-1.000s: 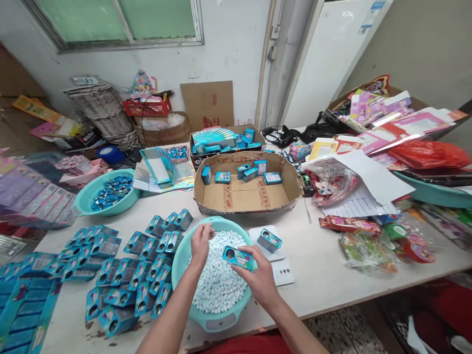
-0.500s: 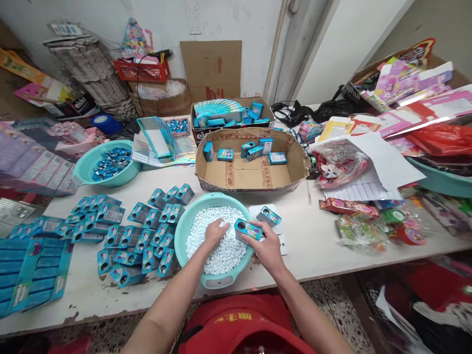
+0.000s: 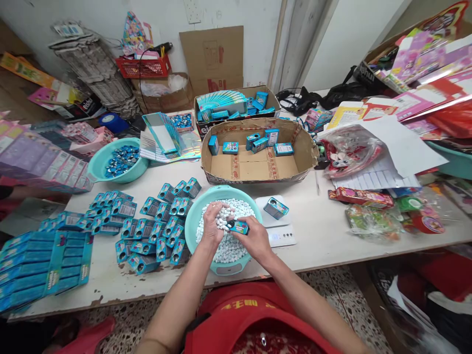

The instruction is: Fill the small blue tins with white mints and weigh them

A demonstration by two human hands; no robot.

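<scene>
Over the turquoise basin, my left hand is cupped around some of the white pellets. My right hand grips a small blue box, whose dark round opening faces the pellets in my left hand. Another blue box lies on a white scale just right of the basin. Many blue boxes with round holes stand in a cluster to the left of the basin.
Behind the basin is an open cardboard box holding several blue boxes. A second basin at the back left contains shiny blue pieces. Flat blue packs lie far left; plastic bags and cartons crowd the right.
My left hand has come up out of the pellets with some in it. The blue box in my right hand has moved to meet it. The view has shifted slightly.
</scene>
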